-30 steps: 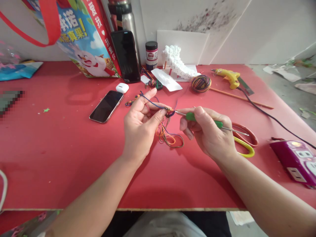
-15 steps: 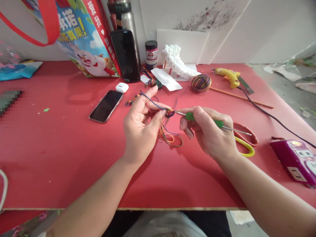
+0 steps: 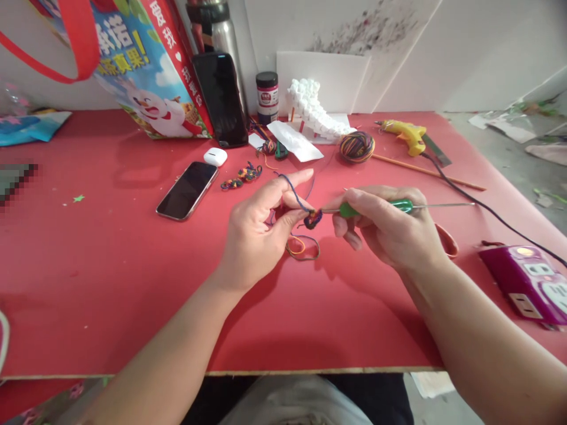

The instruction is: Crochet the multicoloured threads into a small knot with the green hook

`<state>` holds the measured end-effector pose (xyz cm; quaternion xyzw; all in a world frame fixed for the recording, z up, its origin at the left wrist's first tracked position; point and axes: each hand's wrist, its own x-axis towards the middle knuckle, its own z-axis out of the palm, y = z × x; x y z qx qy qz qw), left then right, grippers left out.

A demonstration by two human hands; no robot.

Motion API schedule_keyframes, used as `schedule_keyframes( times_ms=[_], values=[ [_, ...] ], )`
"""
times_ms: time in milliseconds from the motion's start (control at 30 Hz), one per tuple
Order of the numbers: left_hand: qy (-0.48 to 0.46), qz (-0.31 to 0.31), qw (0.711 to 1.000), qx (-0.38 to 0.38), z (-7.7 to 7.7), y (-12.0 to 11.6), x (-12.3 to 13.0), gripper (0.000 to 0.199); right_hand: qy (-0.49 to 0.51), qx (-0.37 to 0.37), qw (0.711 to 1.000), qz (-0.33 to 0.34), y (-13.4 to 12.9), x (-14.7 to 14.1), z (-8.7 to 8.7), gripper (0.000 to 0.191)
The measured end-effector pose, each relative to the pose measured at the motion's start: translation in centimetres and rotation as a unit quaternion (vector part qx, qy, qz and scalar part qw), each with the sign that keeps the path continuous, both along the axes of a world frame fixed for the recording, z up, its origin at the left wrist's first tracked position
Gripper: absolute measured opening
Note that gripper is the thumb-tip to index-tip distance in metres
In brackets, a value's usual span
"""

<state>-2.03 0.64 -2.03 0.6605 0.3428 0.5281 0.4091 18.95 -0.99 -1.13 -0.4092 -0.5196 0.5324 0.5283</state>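
Between the thumb and fingers of my left hand (image 3: 261, 230) is pinched a small multicoloured crochet piece (image 3: 313, 219). Blue yarn (image 3: 292, 190) runs from it over my raised left index finger. My right hand (image 3: 390, 221) grips a crochet hook (image 3: 401, 206) by its green handle, with the metal tip at the edge of the piece. A second thin metal shaft sticks out of the handle's right end. Loose loops of orange and dark yarn (image 3: 305, 248) hang below the piece. A multicoloured yarn ball (image 3: 357, 147) lies beyond my hands.
A phone (image 3: 187, 190), a white earbud case (image 3: 215, 156) and small crocheted pieces (image 3: 241, 176) lie left of my hands. Further right are a yellow glue gun (image 3: 405, 136) with its cord, a wooden stick (image 3: 429, 172) and a purple power socket box (image 3: 525, 283). Scissor handles (image 3: 447, 241) show behind my right wrist.
Both hands have shifted slightly right and down with the piece. The hook has turned closer to level, and the crocheted pieces behind my left hand have come into fuller view.
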Motion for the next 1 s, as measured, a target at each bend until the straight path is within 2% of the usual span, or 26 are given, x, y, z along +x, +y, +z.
schedule_keyframes(
  times_ms=[133, 267, 500, 633, 733, 900, 1000],
  values=[
    [-0.016, -0.009, 0.998, -0.052, 0.5, 0.1, 0.0, 0.038, 0.016, 0.000, 1.000, -0.002, 0.2, -0.2, -0.2, 0.028],
    [-0.059, -0.017, 0.995, -0.083, 0.5, 0.3, 0.0, 0.046, 0.048, 0.005, 0.999, -0.016, 0.3, -1.1, -0.6, 0.030],
    [-0.099, -0.002, 0.991, -0.094, -0.4, 0.6, 0.3, 0.065, 0.015, 0.008, 0.999, -0.049, 0.3, -1.6, -1.7, 0.051],
    [-0.108, -0.004, 0.989, -0.104, -0.7, 0.7, 0.3, 0.070, -0.005, 0.012, 0.999, -0.040, 0.2, -1.6, -2.2, 0.059],
    [-0.115, 0.000, 0.988, -0.105, -0.9, 0.9, 0.3, 0.079, 0.016, 0.024, 0.999, -0.028, 0.0, -1.8, -2.4, 0.055],
    [-0.109, 0.007, 0.990, -0.090, -1.2, 0.9, 0.3, 0.108, 0.034, 0.038, 0.999, -0.019, -0.3, -2.1, -2.3, 0.044],
    [-0.099, 0.027, 0.991, -0.083, -1.4, 0.8, 0.4, 0.111, 0.008, 0.044, 0.999, -0.030, -0.3, -2.1, -2.3, 0.045]
  ],
)
